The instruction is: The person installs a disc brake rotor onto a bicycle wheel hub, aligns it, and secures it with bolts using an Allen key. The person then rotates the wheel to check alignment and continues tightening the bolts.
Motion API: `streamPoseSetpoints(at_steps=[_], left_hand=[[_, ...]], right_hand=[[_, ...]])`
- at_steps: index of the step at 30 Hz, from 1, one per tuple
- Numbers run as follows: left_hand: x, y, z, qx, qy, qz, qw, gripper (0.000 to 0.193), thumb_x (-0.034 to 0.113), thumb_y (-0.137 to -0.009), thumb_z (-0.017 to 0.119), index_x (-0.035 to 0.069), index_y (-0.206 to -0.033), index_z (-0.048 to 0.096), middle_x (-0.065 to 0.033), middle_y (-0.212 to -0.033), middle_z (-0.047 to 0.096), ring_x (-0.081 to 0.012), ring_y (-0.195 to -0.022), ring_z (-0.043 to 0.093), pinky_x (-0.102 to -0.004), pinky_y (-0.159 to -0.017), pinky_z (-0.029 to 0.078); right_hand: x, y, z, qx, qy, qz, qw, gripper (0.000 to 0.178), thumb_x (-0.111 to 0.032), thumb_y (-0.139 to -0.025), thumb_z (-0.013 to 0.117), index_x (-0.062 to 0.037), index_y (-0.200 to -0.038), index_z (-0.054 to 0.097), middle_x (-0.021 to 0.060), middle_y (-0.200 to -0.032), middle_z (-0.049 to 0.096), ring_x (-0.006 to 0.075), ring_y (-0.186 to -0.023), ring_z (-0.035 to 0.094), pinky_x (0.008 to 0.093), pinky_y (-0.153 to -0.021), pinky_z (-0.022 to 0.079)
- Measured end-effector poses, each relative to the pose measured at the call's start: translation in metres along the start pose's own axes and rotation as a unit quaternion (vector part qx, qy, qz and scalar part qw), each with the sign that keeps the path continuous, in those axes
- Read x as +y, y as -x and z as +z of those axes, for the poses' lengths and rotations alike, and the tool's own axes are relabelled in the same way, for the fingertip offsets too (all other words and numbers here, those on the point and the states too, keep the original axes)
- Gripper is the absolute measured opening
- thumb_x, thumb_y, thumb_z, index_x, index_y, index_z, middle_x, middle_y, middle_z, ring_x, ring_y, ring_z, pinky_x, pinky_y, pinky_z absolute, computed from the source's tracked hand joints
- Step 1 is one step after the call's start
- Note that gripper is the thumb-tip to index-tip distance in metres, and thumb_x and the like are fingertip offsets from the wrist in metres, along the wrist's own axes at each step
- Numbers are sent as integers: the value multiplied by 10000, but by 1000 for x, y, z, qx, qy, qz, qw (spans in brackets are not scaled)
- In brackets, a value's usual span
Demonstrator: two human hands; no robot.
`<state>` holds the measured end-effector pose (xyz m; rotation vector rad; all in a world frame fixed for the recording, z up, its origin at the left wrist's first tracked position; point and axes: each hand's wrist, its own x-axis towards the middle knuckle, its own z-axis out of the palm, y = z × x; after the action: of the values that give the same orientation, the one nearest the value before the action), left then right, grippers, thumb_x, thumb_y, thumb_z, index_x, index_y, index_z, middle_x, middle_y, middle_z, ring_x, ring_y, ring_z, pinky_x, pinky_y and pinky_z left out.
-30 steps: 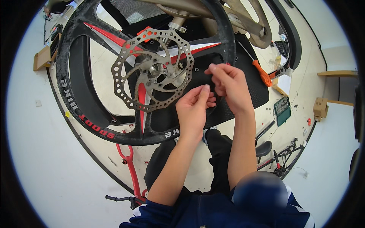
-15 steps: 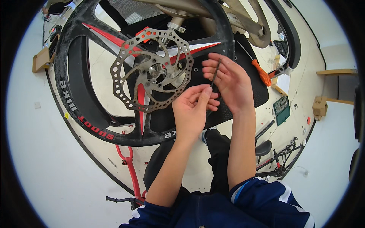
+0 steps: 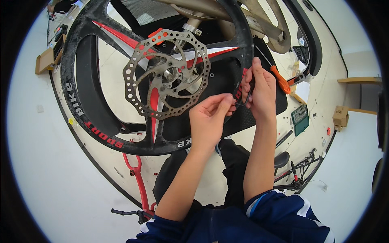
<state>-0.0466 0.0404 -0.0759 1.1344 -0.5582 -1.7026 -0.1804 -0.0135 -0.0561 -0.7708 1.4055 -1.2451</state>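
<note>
A thin dark bent metal rod (image 3: 242, 104) spans the gap between the two hands; we see the left hand (image 3: 207, 119) pinching at one end with its fingertips and the right hand (image 3: 262, 95) curled around the other; to their left, we see a silver perforated brake disc (image 3: 158, 77) over a black spoked wheel (image 3: 162, 146); to their right, an orange-handled screwdriver (image 3: 280, 79); farther out, an open green case (image 3: 300, 120).

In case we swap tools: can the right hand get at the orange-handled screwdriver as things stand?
Probably yes: the orange-handled screwdriver lies beside the right hand, nothing visibly in the way. That hand holds a dark bent rod, so it may need freeing.
</note>
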Motion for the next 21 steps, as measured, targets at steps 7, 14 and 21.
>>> streamPoseSetpoints(at_steps=[7, 14, 21], left_hand=[[2, 0, 2, -41, 125, -76, 988, 314, 211, -995, 654, -48, -1172, 632, -140, -1081, 723, -188, -947, 704, -295, -842, 556], [0, -2, 0, -42, 114, -76, 990, 311, 218, -993, 659, -43, -1161, 642, -127, -1058, 727, -185, -948, 704, -287, -828, 549], [0, -1, -1, -37, 114, -75, 990, 281, 237, -1003, 643, -6, -1144, 646, -108, -1064, 718, -187, -976, 698, -286, -816, 541]], right_hand=[[-1, 2, 7, 32, -18, -22, 999, 524, -439, -1054, 496, -84, -669, 481, 3, -536, 482, 68, -376, 406, 227, -324, 287], [3, 0, 8, 26, -13, -47, 999, 511, -401, -1059, 504, -75, -667, 483, 7, -536, 473, 72, -398, 414, 235, -359, 318], [9, -2, 12, 31, -9, -100, 994, 512, -382, -1069, 490, -61, -670, 482, 8, -539, 474, 69, -417, 424, 231, -386, 331]])
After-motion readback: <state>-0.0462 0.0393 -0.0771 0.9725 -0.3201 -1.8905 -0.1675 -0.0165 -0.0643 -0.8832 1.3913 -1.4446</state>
